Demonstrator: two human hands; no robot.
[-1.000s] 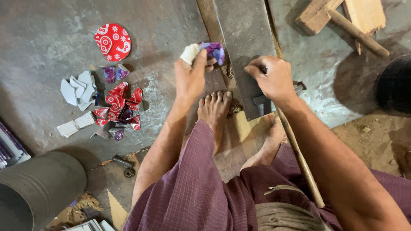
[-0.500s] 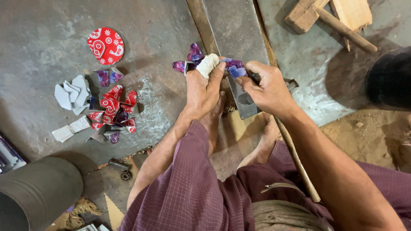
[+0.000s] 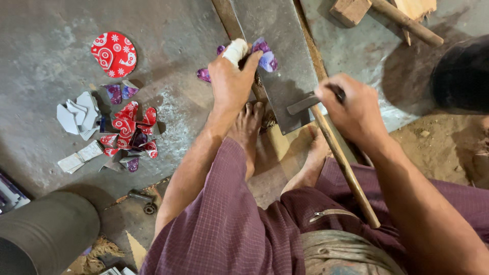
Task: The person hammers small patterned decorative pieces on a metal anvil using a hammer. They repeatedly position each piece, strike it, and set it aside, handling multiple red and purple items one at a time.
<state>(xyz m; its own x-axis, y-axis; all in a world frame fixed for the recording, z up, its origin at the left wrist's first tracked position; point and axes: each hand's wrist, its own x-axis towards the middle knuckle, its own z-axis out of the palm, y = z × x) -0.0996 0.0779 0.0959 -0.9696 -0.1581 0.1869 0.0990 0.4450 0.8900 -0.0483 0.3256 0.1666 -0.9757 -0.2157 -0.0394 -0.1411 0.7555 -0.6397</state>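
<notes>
Seen from above, a person sits on a concrete floor. At far left lies a dark cylinder. Next come a red patterned disc, pale grey offcuts and a heap of red and purple cut pieces, all well clear of the work. In the middle, the left hand, one finger bandaged white, has its fingers together on purple patterned scraps, pinning them against the edge of a grey metal plate, likely to steady them. A bare foot rests just below. To the right, the right hand has its fingers clamped around a dark handle, above a long wooden stick. A wooden mallet lies at top right.
</notes>
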